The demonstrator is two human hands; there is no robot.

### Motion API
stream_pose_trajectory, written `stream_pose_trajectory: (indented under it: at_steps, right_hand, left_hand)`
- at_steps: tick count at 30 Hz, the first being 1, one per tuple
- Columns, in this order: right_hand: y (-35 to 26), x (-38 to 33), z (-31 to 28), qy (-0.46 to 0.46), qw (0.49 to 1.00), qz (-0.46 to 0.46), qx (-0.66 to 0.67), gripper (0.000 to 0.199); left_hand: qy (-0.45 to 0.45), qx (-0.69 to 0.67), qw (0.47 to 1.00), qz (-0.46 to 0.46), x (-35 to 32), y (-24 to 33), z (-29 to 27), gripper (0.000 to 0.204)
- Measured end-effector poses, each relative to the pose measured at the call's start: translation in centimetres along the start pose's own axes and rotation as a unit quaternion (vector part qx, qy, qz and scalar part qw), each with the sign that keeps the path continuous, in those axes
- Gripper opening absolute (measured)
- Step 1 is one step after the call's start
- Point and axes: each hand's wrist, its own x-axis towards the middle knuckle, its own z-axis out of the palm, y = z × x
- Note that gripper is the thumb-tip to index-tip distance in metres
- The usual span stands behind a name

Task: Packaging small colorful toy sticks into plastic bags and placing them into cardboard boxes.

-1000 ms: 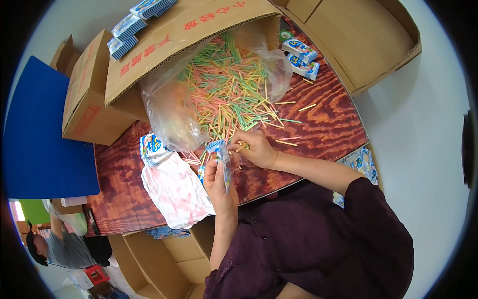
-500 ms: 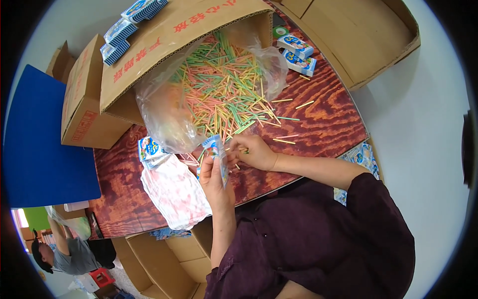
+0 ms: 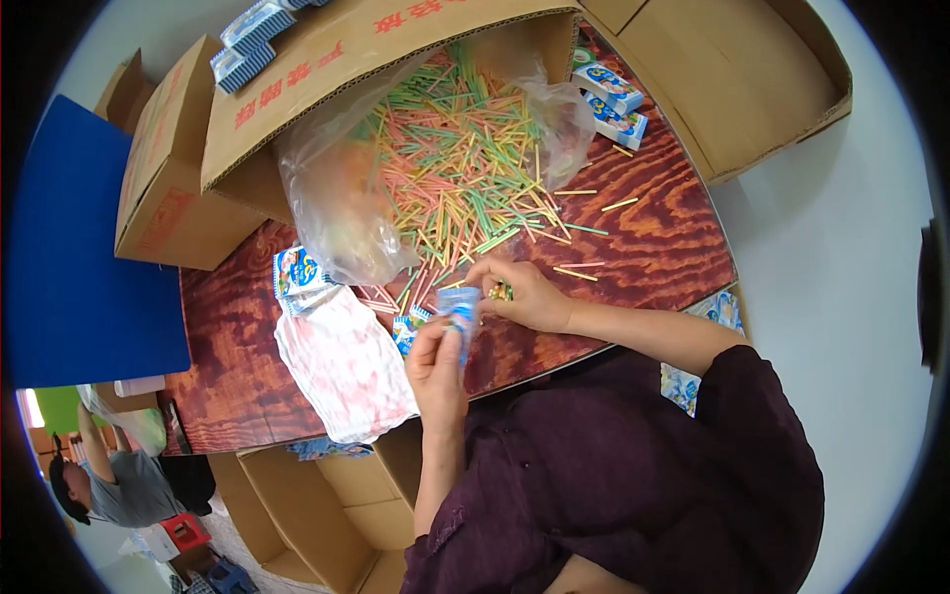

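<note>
Left hand (image 3: 435, 358) pinching a small blue packet (image 3: 460, 307), right hand (image 3: 522, 294) gripping a few sticks (image 3: 500, 291), clear bag (image 3: 341, 213) spilling coloured sticks (image 3: 455, 168) from a cardboard box (image 3: 327, 69)

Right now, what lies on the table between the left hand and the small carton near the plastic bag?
In the head view, a pink-white cloth lies between the left hand and the small carton.

Dark red wood-grain table (image 3: 653, 213) fills centre of frame. Pale grey floor (image 3: 831, 238) on right, evenly lit. Large blue panel (image 3: 74, 257), perhaps board or mat, at left edge. Open cardboard cartons: upper right (image 3: 732, 79), upper left (image 3: 158, 168), lower centre under table edge (image 3: 317, 515). Seated person (image 3: 119, 485) at lower left.
</note>
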Motion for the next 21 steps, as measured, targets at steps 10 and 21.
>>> stream_pose_trajectory:
  at_steps: [10,21]
  right_hand:
    - [0.1,-0.1,0.2,0.029,0.998,0.04,0.039,0.028]
    - [0.1,-0.7,-0.7,-0.064,0.997,0.03,0.018,0.062]
  left_hand:
    - [0.016,-0.041,0.999,0.0,1.2,-0.6,-0.3,0.009]
    - [0.036,-0.083,0.996,-0.027,0.0,-1.0,-2.0,0.011]
